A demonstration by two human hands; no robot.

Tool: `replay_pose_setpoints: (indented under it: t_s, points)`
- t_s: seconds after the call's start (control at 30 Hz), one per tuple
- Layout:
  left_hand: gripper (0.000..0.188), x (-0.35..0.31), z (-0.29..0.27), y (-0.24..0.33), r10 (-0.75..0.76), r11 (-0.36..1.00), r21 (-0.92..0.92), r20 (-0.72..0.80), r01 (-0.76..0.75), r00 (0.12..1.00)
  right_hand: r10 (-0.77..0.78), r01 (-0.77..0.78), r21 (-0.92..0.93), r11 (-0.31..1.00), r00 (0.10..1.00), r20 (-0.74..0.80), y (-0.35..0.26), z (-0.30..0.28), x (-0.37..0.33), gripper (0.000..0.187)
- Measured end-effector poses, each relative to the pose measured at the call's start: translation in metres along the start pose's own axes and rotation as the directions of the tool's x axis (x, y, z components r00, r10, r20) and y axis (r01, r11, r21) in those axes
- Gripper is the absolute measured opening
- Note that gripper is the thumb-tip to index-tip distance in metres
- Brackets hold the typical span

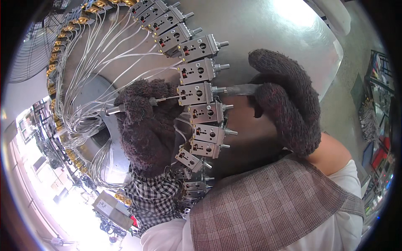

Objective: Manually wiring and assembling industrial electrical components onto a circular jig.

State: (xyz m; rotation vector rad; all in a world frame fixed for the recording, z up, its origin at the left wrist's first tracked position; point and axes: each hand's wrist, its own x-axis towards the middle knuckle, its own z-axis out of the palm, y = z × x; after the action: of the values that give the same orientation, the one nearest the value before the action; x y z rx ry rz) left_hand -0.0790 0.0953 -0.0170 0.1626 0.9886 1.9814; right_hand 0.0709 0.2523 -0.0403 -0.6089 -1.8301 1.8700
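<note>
My left hand [144, 121], in a dark knitted glove, is closed around a slim screwdriver [169, 98]. Its thin blade reaches the left face of a metal thermostat-like unit [194, 93], and the handle's end shows beyond my fingers. On the unit's other side my right hand [289, 100], gloved the same way, pinches a grey tubular tool [242, 89] whose tip meets the unit's threaded shaft [218, 90]. Similar box-shaped units [197, 71] with shafts pointing outward stand in a curved row above and below. My right palm hides the tool's far end.
Many thin pale capillary tubes [90, 79] run from the units toward brass-coloured fittings [54, 62] along a ring at the left. A round metal table [268, 37] lies beneath. Shelving [379, 83] stands at the far right, and a cardboard box [112, 209] is at the lower left.
</note>
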Motion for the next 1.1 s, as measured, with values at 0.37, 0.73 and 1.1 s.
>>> replay_pose_setpoints:
  t_s: [0.37,0.73,1.1]
  points:
    - [0.032,-0.002,0.000,0.001,-0.023,0.999,-0.034,-0.033,0.022,0.999,0.040,-0.040,0.029,0.999,0.999,-0.021,0.001,0.000,0.000,0.037]
    - [0.027,-0.005,-0.002,0.003,-0.042,0.998,-0.057,-0.059,0.039,0.997,-0.044,0.043,0.028,0.999,0.999,0.010,0.001,-0.001,-0.002,0.040]
    - [0.029,-0.003,0.009,0.001,0.025,0.997,0.077,-0.076,-0.019,0.997,0.228,-0.226,0.102,0.969,0.973,-0.016,-0.005,0.000,0.003,0.034]
